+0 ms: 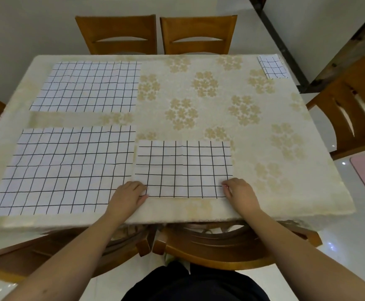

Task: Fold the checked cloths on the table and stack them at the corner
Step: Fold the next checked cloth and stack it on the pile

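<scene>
Floral table (209,101), hands pinching checked cloth (183,168).

The desk (253,205), under a cream flowered cover, fills most of the frame. At lower centre a half-folded checked cloth (183,168) lies flat; the left hand (129,195) pinches its lower left corner and the right hand (240,192) its lower right corner. Two open checked cloths lie flat at the left, one (64,168) just beside the folded one, the other (90,86) above it. A small folded cloth (271,67) sits at the upper right corner.
</scene>
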Tool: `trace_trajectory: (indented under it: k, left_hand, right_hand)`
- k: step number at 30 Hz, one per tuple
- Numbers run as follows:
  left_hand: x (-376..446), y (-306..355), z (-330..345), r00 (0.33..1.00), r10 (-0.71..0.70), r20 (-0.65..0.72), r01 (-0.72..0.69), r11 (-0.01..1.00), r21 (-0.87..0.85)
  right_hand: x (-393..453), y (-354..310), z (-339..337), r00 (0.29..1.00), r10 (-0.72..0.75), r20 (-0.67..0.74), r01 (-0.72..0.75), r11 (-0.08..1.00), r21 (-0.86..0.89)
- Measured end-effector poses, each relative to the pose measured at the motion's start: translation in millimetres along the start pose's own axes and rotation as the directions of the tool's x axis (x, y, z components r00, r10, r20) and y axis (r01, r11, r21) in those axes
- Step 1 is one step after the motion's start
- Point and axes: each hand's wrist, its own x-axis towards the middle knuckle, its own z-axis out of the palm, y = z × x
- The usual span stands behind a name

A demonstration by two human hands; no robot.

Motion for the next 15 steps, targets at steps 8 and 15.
trace_trajectory:
  k: [8, 15]
  left_hand:
    - [0, 9, 8, 0.999, 0.04, -0.02, -0.042, 0.992, -0.118]
    - [3, 22, -1, 1.0, -0.01, 0.0, 0.01, 0.98, -0.197]
  right_hand:
    - [-1, -63, 25, 0.966, -0.106, 0.238, 0.092, 0.993, 0.072]
    - [14, -66, 29, 0.887, 0.124, 0.445, -0.183, 0.979, 0.09]
